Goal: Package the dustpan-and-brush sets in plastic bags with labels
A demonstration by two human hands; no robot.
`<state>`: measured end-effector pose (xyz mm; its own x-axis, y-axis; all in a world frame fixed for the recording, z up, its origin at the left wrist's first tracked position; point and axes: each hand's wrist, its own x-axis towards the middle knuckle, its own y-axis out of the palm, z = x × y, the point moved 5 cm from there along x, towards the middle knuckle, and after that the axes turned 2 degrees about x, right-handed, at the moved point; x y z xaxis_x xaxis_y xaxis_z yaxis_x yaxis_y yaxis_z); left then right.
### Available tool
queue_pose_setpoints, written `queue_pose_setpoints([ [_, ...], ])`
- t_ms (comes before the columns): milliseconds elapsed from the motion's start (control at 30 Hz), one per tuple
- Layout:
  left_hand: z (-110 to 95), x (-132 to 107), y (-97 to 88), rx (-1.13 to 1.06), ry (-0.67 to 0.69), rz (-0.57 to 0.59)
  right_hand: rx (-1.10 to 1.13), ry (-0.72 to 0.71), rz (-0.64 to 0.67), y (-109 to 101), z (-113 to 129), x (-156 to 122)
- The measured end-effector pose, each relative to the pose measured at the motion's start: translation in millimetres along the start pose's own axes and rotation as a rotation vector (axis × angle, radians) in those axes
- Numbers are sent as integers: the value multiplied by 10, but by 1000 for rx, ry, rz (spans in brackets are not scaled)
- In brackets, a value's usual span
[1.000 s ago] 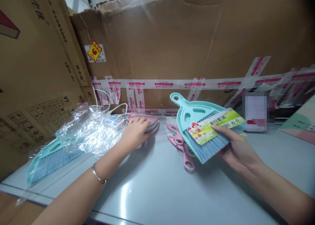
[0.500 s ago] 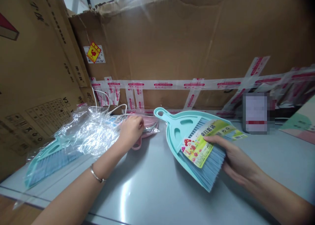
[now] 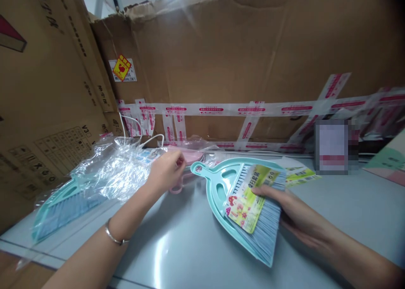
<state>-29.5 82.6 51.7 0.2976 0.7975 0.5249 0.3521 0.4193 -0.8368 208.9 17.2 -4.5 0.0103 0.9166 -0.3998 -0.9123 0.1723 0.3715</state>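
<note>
Right grip holds blue brush and teal dustpan together, probably to keep them nested, while whether the curled left grip holds anything cannot be told.

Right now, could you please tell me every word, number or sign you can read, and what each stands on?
"V3": left carton.
"LM27", upside down: white label; rest unclear.
"扫套装": flowered card; first character unclear.
Glass symbol: yellow sticker.
Too small or blurred: tape, pink-and-green item, pixelated panel, other carton and card print.
</note>
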Motion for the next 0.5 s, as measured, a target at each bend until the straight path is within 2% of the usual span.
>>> queue_pose_setpoints([
  [100,-202,-71,68,46,198,9,72,4,-2,-17,-59,47],
  [200,-364,-143,64,66,316,-69,124,3,21,-10,-118,90],
  [367,-498,-196,1,49,366,-138,179,7,47,71,-217,50],
  [500,-570,-227,-44,42,376,-169,189,81,109,183,-343,-49],
])
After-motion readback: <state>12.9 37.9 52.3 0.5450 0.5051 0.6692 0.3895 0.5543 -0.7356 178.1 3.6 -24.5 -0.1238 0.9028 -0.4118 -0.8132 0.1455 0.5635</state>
